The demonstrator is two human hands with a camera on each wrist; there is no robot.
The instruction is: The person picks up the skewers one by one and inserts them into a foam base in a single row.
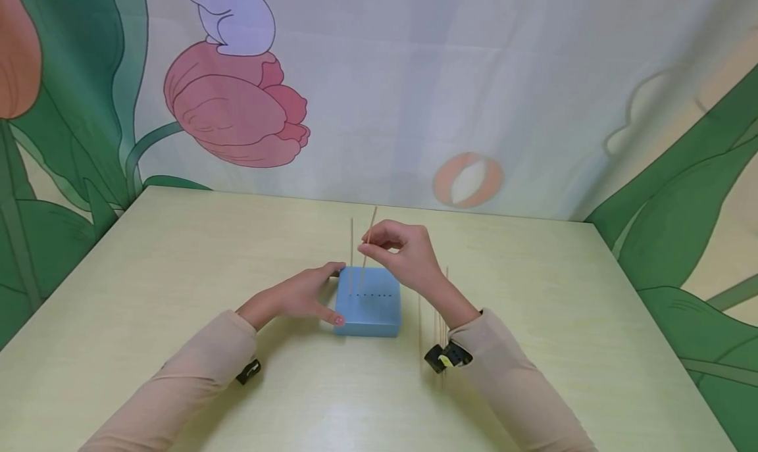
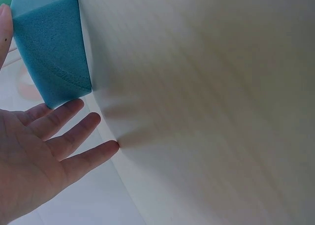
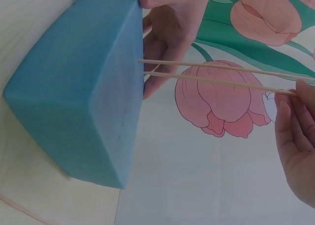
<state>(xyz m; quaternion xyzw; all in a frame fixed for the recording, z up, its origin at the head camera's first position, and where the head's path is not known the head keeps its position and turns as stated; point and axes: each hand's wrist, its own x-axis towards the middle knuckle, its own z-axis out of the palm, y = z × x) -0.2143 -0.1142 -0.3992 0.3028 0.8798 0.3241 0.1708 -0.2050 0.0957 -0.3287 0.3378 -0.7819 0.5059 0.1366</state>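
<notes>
Above block (image 1: pixel 373 312), right hand (image 1: pixel 405 251) seemingly sideways

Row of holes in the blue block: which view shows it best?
The head view: the row of holes lies exposed from above. Right wrist shows only some, at a slant; left wrist shows none.

Block (image 1: pixel 368 328): on tbl (image 1: pixel 331 399)
Upright stick (image 1: pixel 352 254): in block, L end
Held stick (image 1: pixel 364 268): just R, in R hand (image 1: pixel 405 251)
L hand (image 1: pixel 304 294): block's L side
Loose sticks (image 1: pixel 436 324): on tbl, R of block
Backdrop (image 1: pixel 367 110): behind tbl
</notes>
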